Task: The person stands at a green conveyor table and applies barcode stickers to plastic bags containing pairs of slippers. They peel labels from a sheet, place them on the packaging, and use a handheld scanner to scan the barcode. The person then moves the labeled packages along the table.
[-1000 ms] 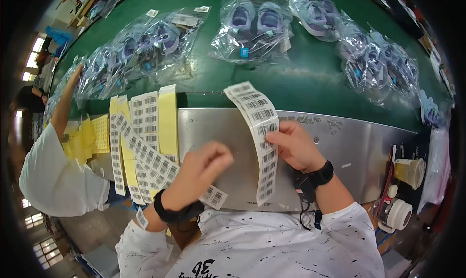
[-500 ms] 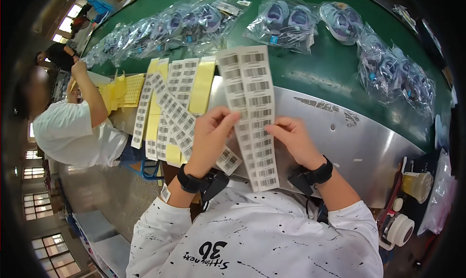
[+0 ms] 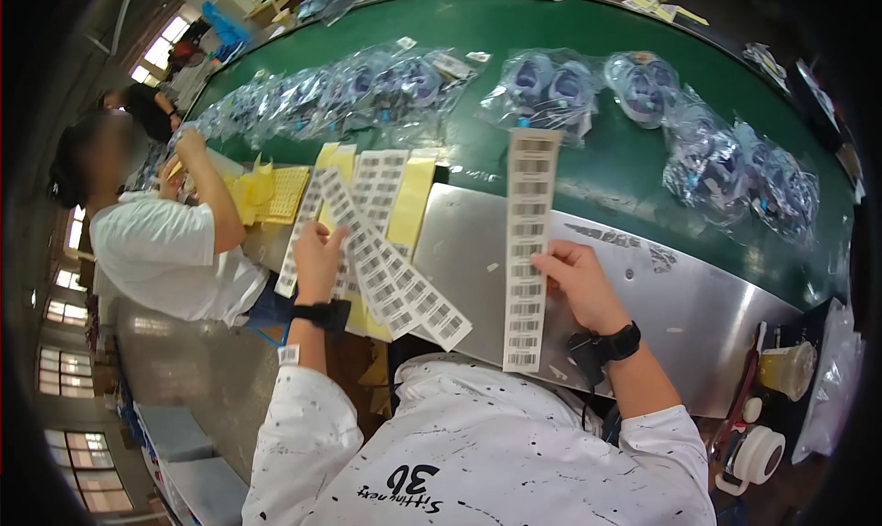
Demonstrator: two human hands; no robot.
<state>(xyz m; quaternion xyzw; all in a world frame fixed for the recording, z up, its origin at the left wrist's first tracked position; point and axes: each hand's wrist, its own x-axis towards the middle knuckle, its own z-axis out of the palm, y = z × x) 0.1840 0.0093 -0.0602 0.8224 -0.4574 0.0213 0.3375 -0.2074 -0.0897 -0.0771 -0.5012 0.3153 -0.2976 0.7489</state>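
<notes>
My right hand (image 3: 585,285) pinches a long white strip of barcode labels (image 3: 527,292) by its right edge, and the strip stands upright over the metal table edge. Farther left, my left hand (image 3: 318,260) is closed, thumb and fingers together at the edge of another barcode label strip (image 3: 378,282). That strip slants across a pile of label sheets (image 3: 378,188), some of them with yellow backing (image 3: 412,204). My left fingers are partly hidden.
Bagged bluish-purple shoes (image 3: 547,90) line the green table (image 3: 459,163); more bags (image 3: 726,154) lie right. A person in a white shirt (image 3: 170,250) works at left beside yellow sheets (image 3: 276,195). A drink cup (image 3: 786,368) and white bottle (image 3: 758,454) stand at right.
Two strips held together before my chest are now apart. My left hand has moved left to the pile with one; my right hand keeps the other, shifted slightly right.
</notes>
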